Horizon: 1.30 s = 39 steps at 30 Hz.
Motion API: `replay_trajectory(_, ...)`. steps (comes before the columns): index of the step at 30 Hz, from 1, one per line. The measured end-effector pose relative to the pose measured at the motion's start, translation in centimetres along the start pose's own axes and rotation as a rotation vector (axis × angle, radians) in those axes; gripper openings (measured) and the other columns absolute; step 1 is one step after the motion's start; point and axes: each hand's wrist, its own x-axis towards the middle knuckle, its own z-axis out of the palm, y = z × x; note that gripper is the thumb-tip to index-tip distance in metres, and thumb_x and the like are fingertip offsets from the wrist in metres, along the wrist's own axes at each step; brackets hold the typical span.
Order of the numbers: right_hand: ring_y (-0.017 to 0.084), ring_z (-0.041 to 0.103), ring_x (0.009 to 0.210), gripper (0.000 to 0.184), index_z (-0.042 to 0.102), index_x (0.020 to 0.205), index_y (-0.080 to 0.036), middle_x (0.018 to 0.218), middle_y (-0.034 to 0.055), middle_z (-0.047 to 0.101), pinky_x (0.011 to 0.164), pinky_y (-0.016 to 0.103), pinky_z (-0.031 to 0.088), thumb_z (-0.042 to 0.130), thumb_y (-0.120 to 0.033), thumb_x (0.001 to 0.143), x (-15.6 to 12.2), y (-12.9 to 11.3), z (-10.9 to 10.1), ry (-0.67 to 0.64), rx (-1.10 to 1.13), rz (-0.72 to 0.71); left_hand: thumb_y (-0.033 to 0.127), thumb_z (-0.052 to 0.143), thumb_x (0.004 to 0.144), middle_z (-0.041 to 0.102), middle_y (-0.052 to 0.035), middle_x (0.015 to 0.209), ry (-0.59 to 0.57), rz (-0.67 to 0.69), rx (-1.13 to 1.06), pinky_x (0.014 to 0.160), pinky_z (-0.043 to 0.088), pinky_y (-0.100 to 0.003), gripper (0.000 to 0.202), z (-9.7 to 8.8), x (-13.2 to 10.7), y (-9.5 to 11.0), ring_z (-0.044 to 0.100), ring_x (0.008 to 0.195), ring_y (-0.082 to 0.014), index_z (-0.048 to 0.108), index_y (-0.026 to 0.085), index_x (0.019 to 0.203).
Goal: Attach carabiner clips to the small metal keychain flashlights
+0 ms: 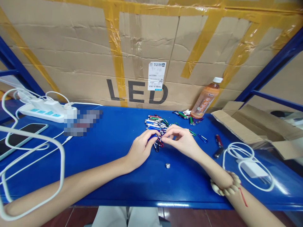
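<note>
At the middle of the blue table, my left hand (pixel 141 147) pinches a small blue keychain flashlight (pixel 155 136), mostly covered by the fingers. Facing it, my right hand (pixel 183 141) is closed in a pinch at the flashlight's other end; what lies between those fingertips is too small to make out. Just beyond both hands is a row of small keychain flashlights (pixel 151 121) in blue, green, red and silver, with coloured carabiner clips. A small shiny silver piece (pixel 168 165) lies nearer to me.
A tilted drink bottle (pixel 205 98) leans on the large cardboard box (pixel 90 63) behind. Right are an open carton (pixel 233 126), a red flashlight (pixel 219 141) and a white charger (pixel 252 167) with coiled cable. Left are a power strip (pixel 44 110), a phone (pixel 23 135) and loose white cables.
</note>
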Motion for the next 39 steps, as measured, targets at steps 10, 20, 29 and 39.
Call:
replay_trajectory(10,0.007,0.054,0.058,0.034,0.071,0.088,-0.014,0.082,0.0038,0.064,0.053,0.018,0.043,0.076,-0.033,0.060,-1.1,-1.5,-2.2,-0.846,-0.020,0.160,0.028,0.041,0.089,0.058,-0.0012,0.087,0.041,-0.157,-0.206,0.072,0.044,-0.024,0.016,0.1,0.0,-0.2,0.057,0.073,-0.0123,0.044,0.020,0.102)
replay_trajectory(20,0.014,0.060,0.061,0.029,0.072,0.072,-0.017,0.069,0.0047,0.067,0.058,0.022,0.044,0.065,-0.045,0.071,-0.2,0.5,-1.8,-0.538,-0.371,0.089,0.027,0.040,0.090,0.061,-0.0017,0.089,-0.009,-0.124,-0.130,0.075,0.044,-0.026,0.017,0.0,0.0,0.0,0.059,0.082,-0.0148,0.047,0.020,0.103)
replay_trajectory(29,0.012,0.057,0.061,0.026,0.070,0.079,-0.019,0.078,0.0050,0.065,0.058,0.023,0.045,0.065,-0.044,0.072,-0.1,0.7,-1.9,-0.502,-0.408,0.010,0.026,0.036,0.091,0.060,0.0001,0.078,-0.039,-0.076,-0.061,0.072,0.043,-0.025,0.020,-0.2,-0.1,0.2,0.058,0.073,-0.0134,0.050,0.020,0.105)
replay_trajectory(39,0.010,0.057,0.049,0.025,0.064,0.077,-0.014,0.061,0.0017,0.064,0.049,0.020,0.044,0.065,-0.039,0.073,-0.2,0.5,-1.9,-0.346,-0.273,0.068,0.025,0.034,0.092,0.061,-0.0012,0.083,-0.065,-0.054,-0.041,0.075,0.043,-0.026,0.022,-0.1,-0.2,0.1,0.059,0.078,-0.0140,0.049,0.020,0.107)
